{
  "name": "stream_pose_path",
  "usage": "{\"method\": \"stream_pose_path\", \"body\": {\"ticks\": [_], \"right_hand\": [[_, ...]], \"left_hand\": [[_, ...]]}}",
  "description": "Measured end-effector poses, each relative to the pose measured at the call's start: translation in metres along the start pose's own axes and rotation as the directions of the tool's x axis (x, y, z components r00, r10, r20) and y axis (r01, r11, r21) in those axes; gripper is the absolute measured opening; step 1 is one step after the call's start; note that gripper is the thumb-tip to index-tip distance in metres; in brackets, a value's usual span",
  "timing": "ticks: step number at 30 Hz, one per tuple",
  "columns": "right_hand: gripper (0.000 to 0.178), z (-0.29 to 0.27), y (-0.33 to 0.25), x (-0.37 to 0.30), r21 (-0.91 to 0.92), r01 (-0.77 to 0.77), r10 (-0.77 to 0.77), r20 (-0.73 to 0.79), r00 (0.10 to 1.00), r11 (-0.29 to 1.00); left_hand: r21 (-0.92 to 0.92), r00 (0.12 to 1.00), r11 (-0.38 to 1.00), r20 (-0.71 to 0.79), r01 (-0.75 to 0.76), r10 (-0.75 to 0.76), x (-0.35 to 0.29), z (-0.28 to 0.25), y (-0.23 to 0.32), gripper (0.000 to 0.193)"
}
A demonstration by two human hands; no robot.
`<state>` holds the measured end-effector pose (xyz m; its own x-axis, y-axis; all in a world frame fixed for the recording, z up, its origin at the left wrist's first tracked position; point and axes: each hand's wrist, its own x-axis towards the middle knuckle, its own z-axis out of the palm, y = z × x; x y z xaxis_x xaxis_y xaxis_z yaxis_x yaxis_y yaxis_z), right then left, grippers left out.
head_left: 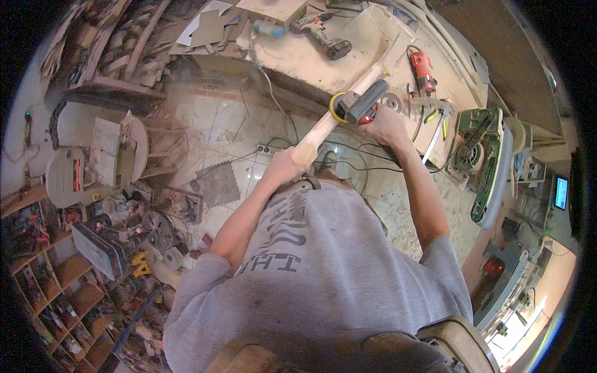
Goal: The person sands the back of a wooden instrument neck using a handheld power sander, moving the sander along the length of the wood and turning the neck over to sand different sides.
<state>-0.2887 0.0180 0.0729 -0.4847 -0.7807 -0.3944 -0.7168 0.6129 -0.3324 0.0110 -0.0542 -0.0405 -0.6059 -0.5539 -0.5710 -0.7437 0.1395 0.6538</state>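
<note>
My left hand (286, 168) is closed around the near end of a long, pale, shaped wooden piece (319, 132). The wood slants away to the right, and its far part reaches over the workbench (292, 61). My right hand (387, 128) grips a red and black handheld power sander (365, 103) with a round yellow pad. The pad's edge meets the middle of the wood; the exact contact is hidden by the tool's body. Just right of the sander, a round disc (390, 103) lies on the bench.
A cordless drill (323, 37) and a red corded power tool (423, 73) lie on the bench. Pliers and other hand tools (433, 114) are near its right edge, beside a green belt machine (482, 149). Cables (354, 152) cross the tiled floor. Cluttered shelves (59, 280) stand left.
</note>
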Motion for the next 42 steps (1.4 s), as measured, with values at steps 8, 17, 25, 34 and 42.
{"method": "stream_pose_path", "body": {"ticks": [8,17,25,34,42], "right_hand": [[0.056,0.006,-0.013,-0.014,-0.086,0.133,-0.12,0.147,0.982,0.987],[0.06,0.003,0.007,0.004,-0.137,0.124,-0.115,0.074,0.991,0.983],[0.056,-0.001,0.016,0.016,-0.135,0.104,-0.099,0.044,0.994,0.985],[0.055,0.014,-0.009,-0.015,-0.156,0.255,-0.234,0.141,0.962,0.954],[0.053,-0.024,0.012,0.015,-0.135,0.086,-0.084,0.025,0.996,0.987]], "left_hand": [[0.02,1.0,1.0,-0.007,0.01,-0.01,-0.004,0.0,0.007,0.062],[-0.043,0.999,0.999,0.05,0.001,0.001,-0.008,0.006,0.014,0.062],[-0.12,0.999,0.993,0.032,-0.017,0.021,-0.008,0.013,-0.001,0.06],[-0.014,0.999,1.0,0.036,-0.014,0.014,-0.011,0.014,0.008,0.062],[0.05,0.995,0.998,-0.095,-0.038,0.043,-0.027,0.018,0.021,0.056]]}}
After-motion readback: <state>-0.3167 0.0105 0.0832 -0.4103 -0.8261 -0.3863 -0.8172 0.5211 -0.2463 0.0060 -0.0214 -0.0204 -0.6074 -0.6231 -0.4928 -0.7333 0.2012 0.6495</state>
